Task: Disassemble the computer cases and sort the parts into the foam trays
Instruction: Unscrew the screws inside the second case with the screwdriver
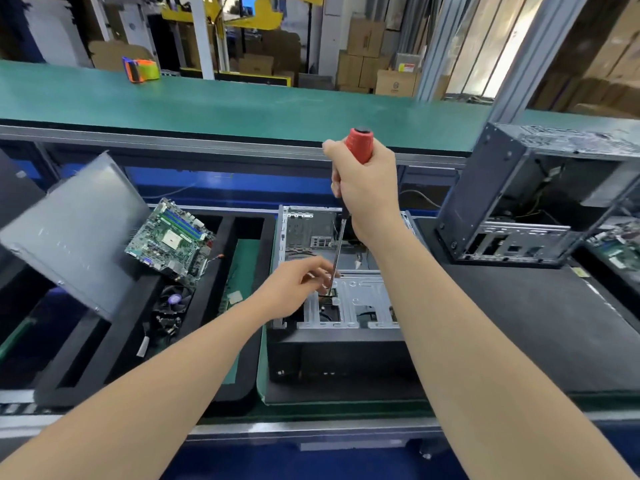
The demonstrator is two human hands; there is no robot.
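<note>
1. The open computer case (360, 296) lies flat on the near bench, straight before the person. Its black front faces the person and its long axis runs away from them, with the rear port panel at the far end.
2. The left hand (294, 289) reaches over the near left part of this case. Its fingers (323, 270) are curled beside the low end of the screwdriver shaft. I cannot tell if they pinch the shaft, a screw, or nothing.
3. The right hand (367, 192) is higher and clamps around the red handle of the screwdriver (360, 147). The tool stands almost upright, with the handle up and a little to the right. Its tip points down into the metal frame of the case, near the left fingertips.
4. Left of the case is a black foam tray (114, 327). In one compartment lies a cooling fan (171, 306).
5. A green motherboard (169, 240) leans tilted on the far part of the tray, and a grey metal side panel (76, 233) rests slanted over its left side.
6. To the right, a second case (502, 202) stands tilted on a black mat, with its open side toward the right.
7. Behind all of this runs a green conveyor belt (207, 102) from left to right, with an orange tape dispenser (140, 70) at its far edge.
8. Farthest away stand cardboard boxes (363, 60).
</note>
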